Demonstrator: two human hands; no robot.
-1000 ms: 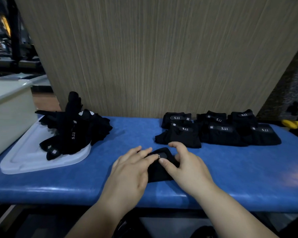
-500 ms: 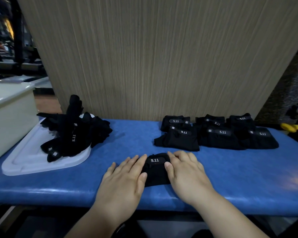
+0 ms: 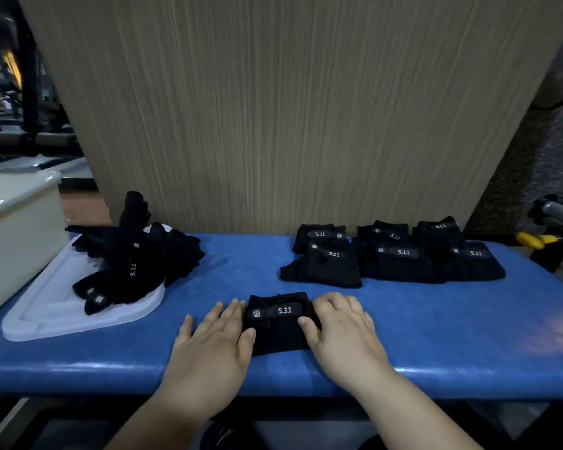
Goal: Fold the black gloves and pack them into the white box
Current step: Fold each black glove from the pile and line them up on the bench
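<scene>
Two grips flat, fingers extended | left grip (image 3: 213, 341) and right grip (image 3: 342, 331) press sides of folded black fabric glove (image 3: 278, 326) | glove front-centre on blue padded tabletop (image 3: 436, 319) | white plastic box (image 3: 17, 248) far left

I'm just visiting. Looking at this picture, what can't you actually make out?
Inside of the white box: head view; its own wall hides it and the left edge cuts it off, so packed gloves cannot be told.
Unfolded glove pile: head view; black overlaps black, count unclear.
Sides of the folded glove: head view; covered by the left hand and right hand.
Yellow tool: head view; cut by the right edge, kind unclear.
</scene>
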